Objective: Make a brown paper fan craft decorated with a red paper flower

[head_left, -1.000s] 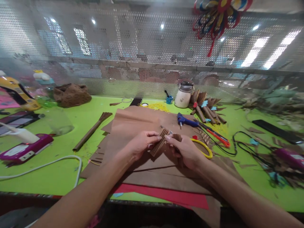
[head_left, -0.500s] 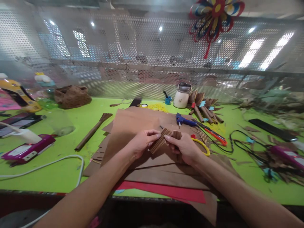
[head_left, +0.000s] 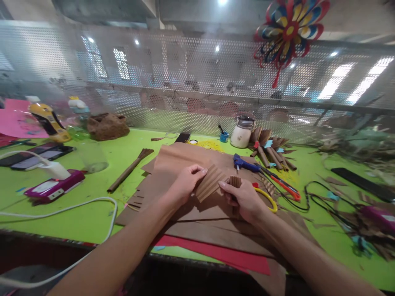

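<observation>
Between my hands, above a stack of brown paper sheets [head_left: 175,164], is a piece of pleated brown paper [head_left: 211,182], its folds spread out. My left hand [head_left: 188,181] pinches its left edge between thumb and fingers. A second, narrower pleated strip [head_left: 235,181] sticks up from my right hand [head_left: 243,196], whose fingers are closed around it. The right thumb tip lies by the right edge of the spread piece; whether it grips that edge I cannot tell. Yellow-handled scissors [head_left: 268,198] lie beside my right hand, partly hidden by it.
A blue glue gun [head_left: 246,164] and an orange cutter [head_left: 285,186] lie to the right. Behind them are bundled paper rolls [head_left: 269,155] and a white jar [head_left: 241,133]. A rolled paper stick [head_left: 128,172], purple power strip [head_left: 55,186] and white cable [head_left: 92,200] lie left.
The pleated paper between my hands has been spread wider, its folds flatter. My right hand has moved slightly away from my left. The head view has shifted a little left and up.
</observation>
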`<state>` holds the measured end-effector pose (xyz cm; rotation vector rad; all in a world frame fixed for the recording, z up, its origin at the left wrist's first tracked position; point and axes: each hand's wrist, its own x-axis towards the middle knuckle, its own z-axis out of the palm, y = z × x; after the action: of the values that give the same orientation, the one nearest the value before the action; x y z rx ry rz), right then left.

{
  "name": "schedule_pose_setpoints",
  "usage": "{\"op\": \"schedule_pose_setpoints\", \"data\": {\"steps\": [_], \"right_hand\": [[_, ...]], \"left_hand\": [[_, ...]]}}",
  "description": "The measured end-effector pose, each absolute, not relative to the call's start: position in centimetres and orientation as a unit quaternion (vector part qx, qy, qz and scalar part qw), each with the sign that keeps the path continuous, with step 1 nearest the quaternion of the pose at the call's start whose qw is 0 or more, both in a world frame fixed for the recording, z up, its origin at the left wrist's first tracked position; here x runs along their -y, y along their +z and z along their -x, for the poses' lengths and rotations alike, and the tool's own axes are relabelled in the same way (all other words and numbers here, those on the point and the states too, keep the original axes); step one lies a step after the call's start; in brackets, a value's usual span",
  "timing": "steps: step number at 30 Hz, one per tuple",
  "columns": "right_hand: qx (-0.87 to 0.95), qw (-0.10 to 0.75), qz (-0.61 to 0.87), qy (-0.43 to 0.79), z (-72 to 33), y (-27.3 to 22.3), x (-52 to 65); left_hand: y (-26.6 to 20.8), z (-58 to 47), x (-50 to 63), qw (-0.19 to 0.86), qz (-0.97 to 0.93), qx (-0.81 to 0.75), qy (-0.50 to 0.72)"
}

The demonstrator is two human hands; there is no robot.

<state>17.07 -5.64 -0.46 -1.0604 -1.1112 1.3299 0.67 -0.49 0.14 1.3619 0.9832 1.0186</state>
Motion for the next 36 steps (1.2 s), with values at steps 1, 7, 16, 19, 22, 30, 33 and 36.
{"op": "schedule_pose_setpoints", "data": {"steps": [1,7,16,19,22,30,33,36], "right_hand": [[0.468,0.526,0.443,0.555,-17.06,-0.47,5.67],[0.482,0.521,0.453,0.540,-16.90,-0.64,5.90],[0.457,0.543,0.449,0.543,-16.89,-0.98,5.74],[0.426,0.572,0.448,0.539,-17.12,-0.82,5.40],[0.411,0.592,0.443,0.534,-17.28,-0.59,5.15],[0.428,0.585,0.454,0.518,-16.77,-0.51,5.56],[0.436,0.591,0.457,0.502,-16.62,-0.81,5.70],[0.457,0.589,0.469,0.473,-16.68,-1.20,5.64]], "left_hand": [[0.12,-0.65,0.54,0.552,-0.578,-0.420,0.430],[0.36,-0.73,0.50,0.545,-0.565,-0.422,0.454],[0.50,-1.01,0.74,0.668,-0.485,-0.354,0.439],[0.26,-1.23,0.93,0.743,-0.453,-0.285,0.402],[0.12,-1.37,0.96,0.758,-0.441,-0.265,0.402],[0.17,-1.36,0.60,0.736,-0.416,-0.304,0.440],[0.10,-1.41,0.58,0.729,-0.404,-0.318,0.452],[-0.02,-1.49,0.55,0.722,-0.396,-0.327,0.463]]}}
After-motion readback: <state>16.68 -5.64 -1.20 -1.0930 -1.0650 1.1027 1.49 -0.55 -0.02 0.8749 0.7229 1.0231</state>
